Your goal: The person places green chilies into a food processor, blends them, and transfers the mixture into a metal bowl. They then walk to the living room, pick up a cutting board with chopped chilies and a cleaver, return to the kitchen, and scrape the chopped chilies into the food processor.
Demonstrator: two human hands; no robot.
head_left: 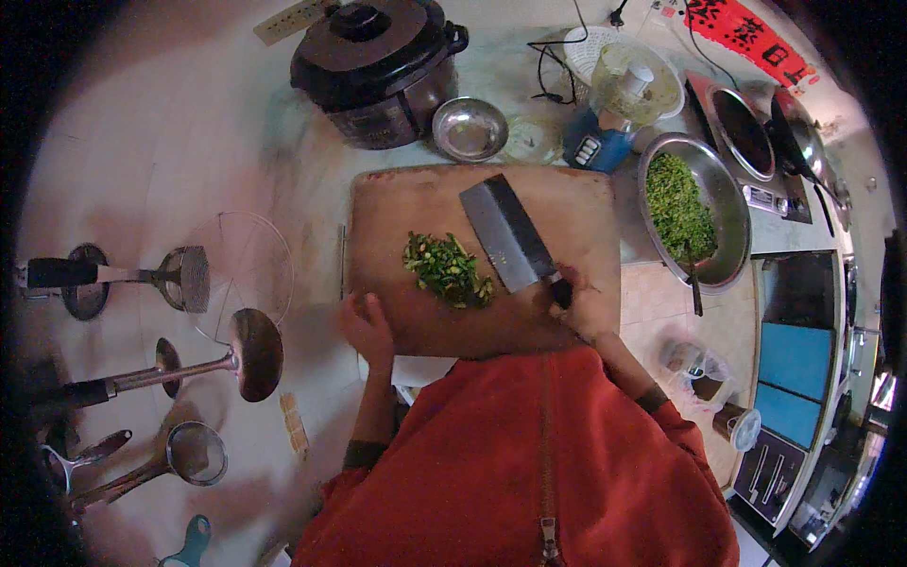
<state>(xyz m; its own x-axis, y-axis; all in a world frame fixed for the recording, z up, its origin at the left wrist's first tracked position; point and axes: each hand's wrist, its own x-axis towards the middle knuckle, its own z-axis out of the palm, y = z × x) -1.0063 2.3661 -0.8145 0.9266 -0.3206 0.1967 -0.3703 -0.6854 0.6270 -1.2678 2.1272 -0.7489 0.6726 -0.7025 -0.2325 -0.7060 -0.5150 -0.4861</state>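
A wooden cutting board (418, 195) lies in front of me. On its left half sits a small heap of chopped greens (446, 269). A broad cleaver (499, 230) is right of the heap, flat side up, with small bits stuck to the blade. My right hand (588, 308) is at the cleaver's black handle and appears to grip it; the fingers are partly hidden and blurred. At the board's lower left edge is my left hand (370, 332), thumb and fingers apart and nothing in them. Whether it touches the board is unclear.
Right of the board stands a steel basin (730, 227) of finely chopped greens with a utensil. Behind are an electric cooker (375, 78), a metal bowl (470, 130), a food chopper (602, 135) and an induction cooker (765, 198). A ladle (256, 354) and strainers hang at left.
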